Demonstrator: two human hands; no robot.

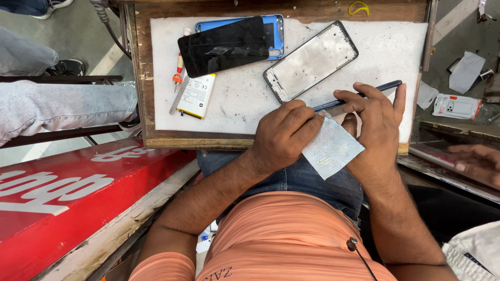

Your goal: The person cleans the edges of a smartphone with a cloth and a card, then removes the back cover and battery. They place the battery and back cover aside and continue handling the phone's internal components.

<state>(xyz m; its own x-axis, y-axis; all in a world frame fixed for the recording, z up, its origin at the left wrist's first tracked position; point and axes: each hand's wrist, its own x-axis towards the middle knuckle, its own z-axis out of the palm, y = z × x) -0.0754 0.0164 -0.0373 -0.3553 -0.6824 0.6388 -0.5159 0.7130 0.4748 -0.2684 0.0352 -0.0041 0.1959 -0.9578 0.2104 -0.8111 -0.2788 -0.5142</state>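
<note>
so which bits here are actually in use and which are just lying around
In use:
- left hand on pale cloth
- right hand holding dark thin phone part

Lying about:
- phone frame
- black screen
- blue back cover
- battery
- screwdriver

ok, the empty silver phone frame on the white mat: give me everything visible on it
The silver phone frame is a rounded rectangle with a dark rim and a bare, scuffed metallic inner plate; no screen or board is visible in it. It lies flat and diagonal on the white mat, beside the black screen panel. No hand touches it; the left hand is below it.
</note>
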